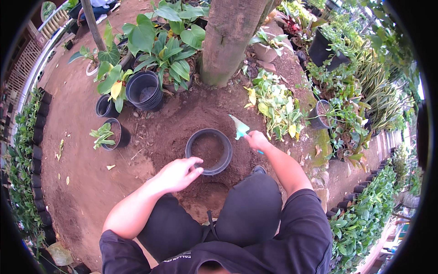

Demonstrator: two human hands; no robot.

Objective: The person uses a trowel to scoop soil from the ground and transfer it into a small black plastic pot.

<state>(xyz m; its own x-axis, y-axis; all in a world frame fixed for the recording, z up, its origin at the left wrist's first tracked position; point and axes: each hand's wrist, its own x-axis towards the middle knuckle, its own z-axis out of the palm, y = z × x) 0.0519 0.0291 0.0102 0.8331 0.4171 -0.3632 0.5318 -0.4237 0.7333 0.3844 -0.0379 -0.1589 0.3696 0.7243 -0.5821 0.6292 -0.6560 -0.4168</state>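
A round black plastic pot [226, 162] stands on the soil between my knees and the tree, with brown soil in its bottom. My left hand [180, 173] is at the pot's near left side, its thumb and fingers closed on the rim. To the right of the pot, my right hand [258, 141] grips a small teal hand trowel [241, 129] by its handle. The trowel's blade points up and away from me, just outside the pot and above loose dark soil [169, 125].
A tree trunk [228, 41] rises beyond the pot. Back left are stacked black pots [145, 93] and a small potted plant [119, 134]. Uprooted yellow-green leafy plants [276, 102] lie at right. Another person [98, 9] sits far left. Potted plants line both sides.
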